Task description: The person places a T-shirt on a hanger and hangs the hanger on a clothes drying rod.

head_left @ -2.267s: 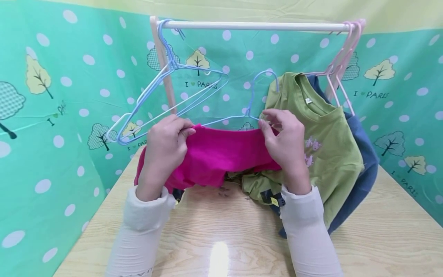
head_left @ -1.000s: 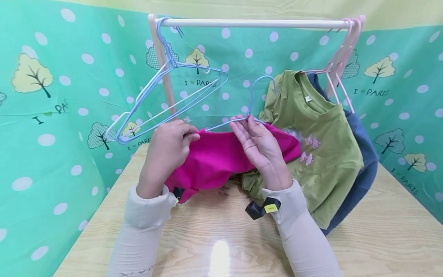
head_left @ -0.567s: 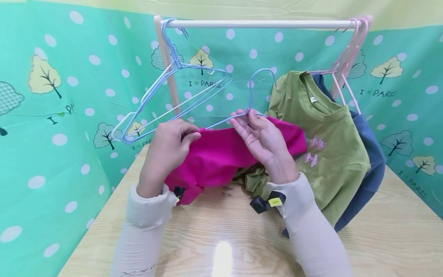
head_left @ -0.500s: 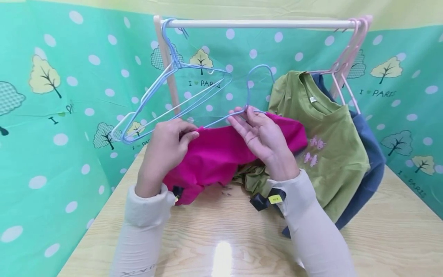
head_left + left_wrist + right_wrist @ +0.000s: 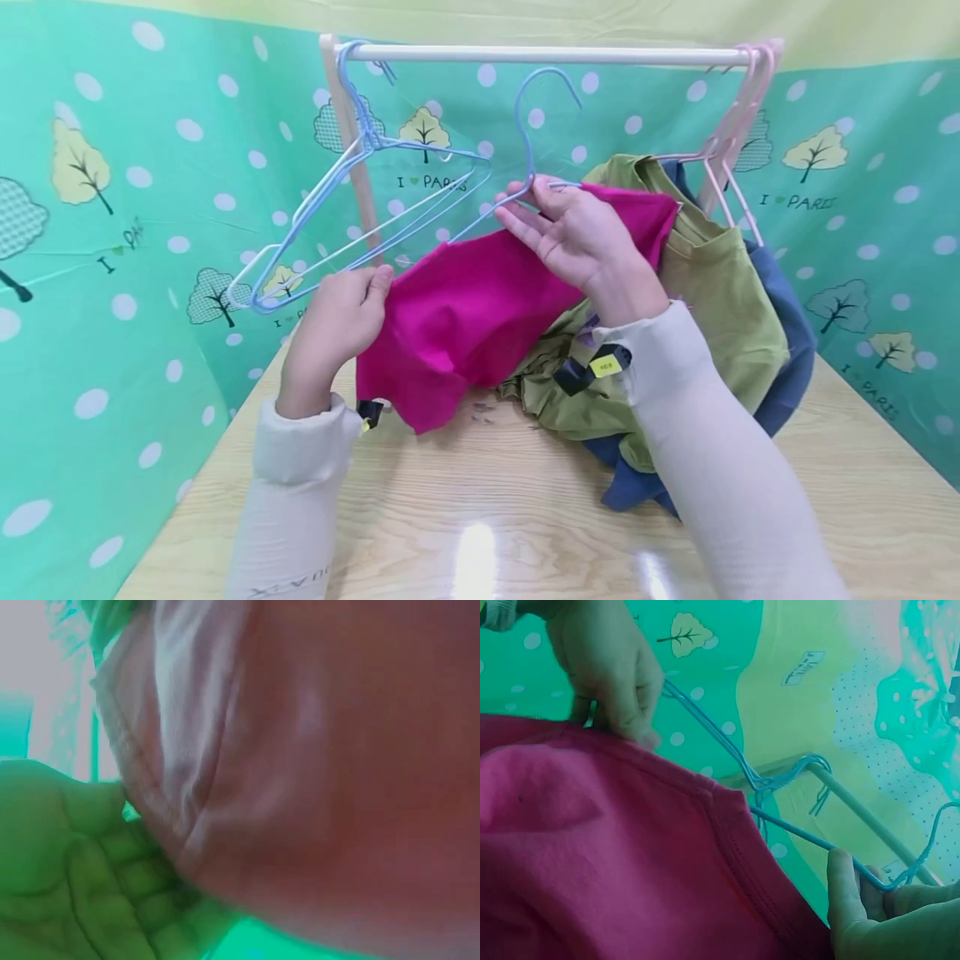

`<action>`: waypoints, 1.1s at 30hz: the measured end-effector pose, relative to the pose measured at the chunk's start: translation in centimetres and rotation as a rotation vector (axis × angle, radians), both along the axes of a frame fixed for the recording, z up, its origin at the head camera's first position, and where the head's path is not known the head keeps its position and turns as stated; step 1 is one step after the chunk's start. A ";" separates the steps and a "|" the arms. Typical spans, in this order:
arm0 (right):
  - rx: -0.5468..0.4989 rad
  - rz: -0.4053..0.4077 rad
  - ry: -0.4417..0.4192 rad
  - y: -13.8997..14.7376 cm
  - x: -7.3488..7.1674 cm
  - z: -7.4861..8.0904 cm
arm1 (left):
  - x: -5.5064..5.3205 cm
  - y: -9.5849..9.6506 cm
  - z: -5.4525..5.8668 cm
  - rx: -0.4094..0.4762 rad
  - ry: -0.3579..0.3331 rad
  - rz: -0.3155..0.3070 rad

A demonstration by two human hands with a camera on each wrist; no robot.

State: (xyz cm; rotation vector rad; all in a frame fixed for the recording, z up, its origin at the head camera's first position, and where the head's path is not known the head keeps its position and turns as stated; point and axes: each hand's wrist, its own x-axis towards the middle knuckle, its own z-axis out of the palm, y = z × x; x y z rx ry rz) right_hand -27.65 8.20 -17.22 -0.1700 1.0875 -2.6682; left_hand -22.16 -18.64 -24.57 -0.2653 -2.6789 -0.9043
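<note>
A magenta shirt [image 5: 472, 292] hangs tilted on a blue wire hanger [image 5: 480, 219], its right side higher in the head view. My right hand [image 5: 577, 237] pinches the hanger just below its hook, thumb against fingers. The hook stands free, just below the rack's rod. My left hand [image 5: 337, 317] grips the shirt's edge at its left shoulder. In the left wrist view, the left fingers [image 5: 161, 900] run behind the cloth. The right wrist view shows the shirt's neckline [image 5: 735, 847], with the hanger [image 5: 802, 832] coming out of it.
A white rod [image 5: 540, 55] on a wooden rack spans the back. Several blue and white hangers [image 5: 371, 142] hang at its left end. A green shirt [image 5: 742, 300] and a blue garment [image 5: 787, 333] hang from pink hangers [image 5: 731, 150] at right, above the wooden table [image 5: 450, 508].
My right hand has left the shirt's edge, taken the hanger below its hook and raised it with the shirt. My left hand has shifted left along the shirt's edge.
</note>
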 end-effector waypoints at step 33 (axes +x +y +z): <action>0.519 -0.094 -0.085 1.4 -2.4 8.2 | -9.1 -5.4 -9.2 0.393 -0.003 0.048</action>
